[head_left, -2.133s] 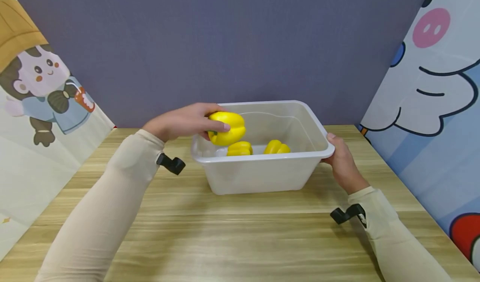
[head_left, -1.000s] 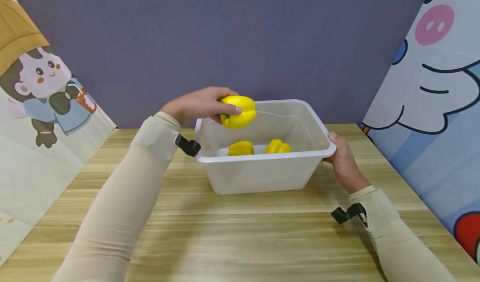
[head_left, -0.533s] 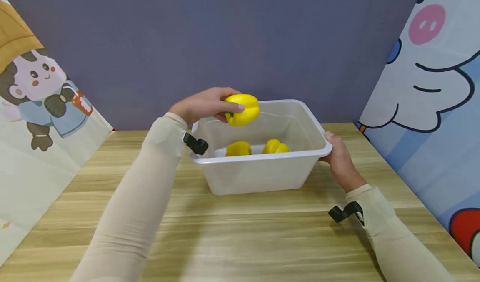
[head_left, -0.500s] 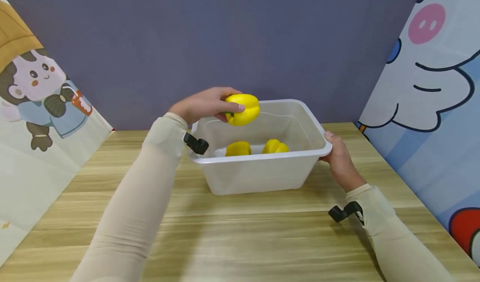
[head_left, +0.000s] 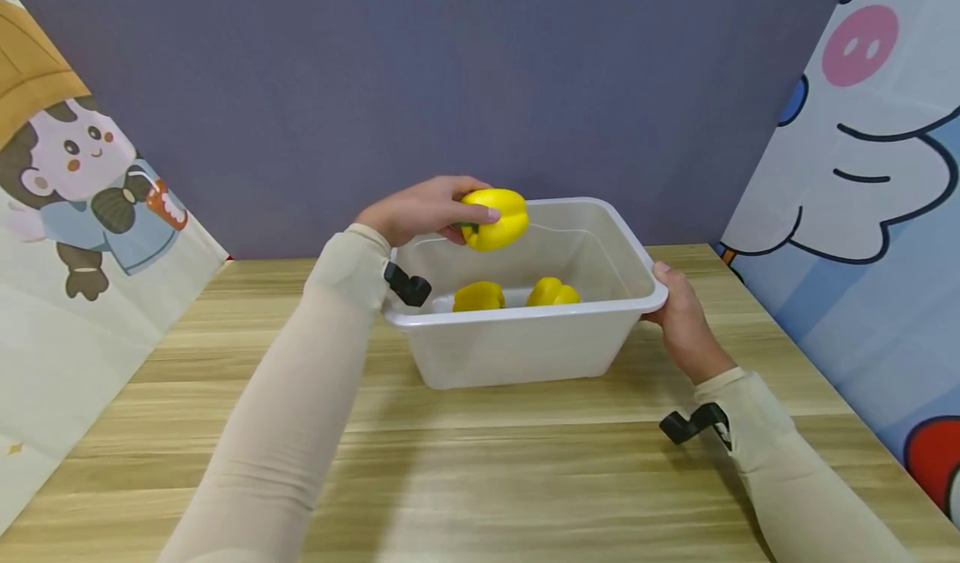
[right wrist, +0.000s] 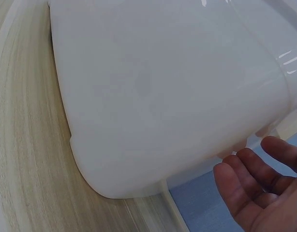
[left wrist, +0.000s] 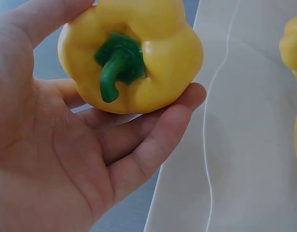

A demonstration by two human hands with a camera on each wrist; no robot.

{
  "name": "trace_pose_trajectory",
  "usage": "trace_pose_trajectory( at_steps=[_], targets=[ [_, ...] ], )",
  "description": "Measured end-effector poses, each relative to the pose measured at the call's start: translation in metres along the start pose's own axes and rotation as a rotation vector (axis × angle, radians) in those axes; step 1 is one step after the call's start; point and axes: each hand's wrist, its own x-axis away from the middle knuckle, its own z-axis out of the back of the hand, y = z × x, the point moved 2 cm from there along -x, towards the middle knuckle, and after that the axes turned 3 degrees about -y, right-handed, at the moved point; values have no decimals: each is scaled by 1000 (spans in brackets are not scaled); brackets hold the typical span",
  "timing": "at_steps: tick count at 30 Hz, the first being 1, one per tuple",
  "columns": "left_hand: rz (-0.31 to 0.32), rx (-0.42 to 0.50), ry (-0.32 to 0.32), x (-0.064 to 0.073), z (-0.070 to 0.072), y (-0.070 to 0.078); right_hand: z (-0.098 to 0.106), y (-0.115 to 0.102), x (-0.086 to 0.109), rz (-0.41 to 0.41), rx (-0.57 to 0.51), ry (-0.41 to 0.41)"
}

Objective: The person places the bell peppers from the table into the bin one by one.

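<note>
In the head view my left hand (head_left: pixel 420 211) grips a yellow bell pepper (head_left: pixel 504 223), held up over the left back part of a white plastic bin (head_left: pixel 517 351). Its green stem (left wrist: pixel 117 65) points back toward the palm in the left wrist view, with fingers curled under the pepper. My right hand (head_left: pixel 686 326) holds the bin's right front corner, thumb on the rim. From the right wrist, its fingertips (right wrist: pixel 228 181) show close to the bin's outer wall. Two more yellow peppers lie inside, one at left (head_left: pixel 478 296) and one at right (head_left: pixel 553 292).
The bin stands on a wood-grain table (head_left: pixel 480 480). Behind it rises a dark grey-blue panel (head_left: pixel 480 80). Cartoon-printed sheets flank the table, one on the left (head_left: pixel 67 363) and one on the right (head_left: pixel 862 313).
My left hand has risen and moved right with the pepper, from low by the bin's left side to above its opening. The right hand keeps its hold and the bin stays in place.
</note>
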Motion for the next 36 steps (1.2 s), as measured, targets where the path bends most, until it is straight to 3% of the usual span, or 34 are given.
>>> trace_pose_trajectory(
  at_steps=[18, 26, 36],
  targets=[
    [36, 4, -10, -9, -7, -8, 2, 1, -1, -10, 32, -20],
    [42, -52, -27, -16, -10, -3, 1, 0, -1, -7, 17, 8],
    [8, -62, 9, -23, -14, 3, 0, -1, -1, -14, 9, 17]
  ],
)
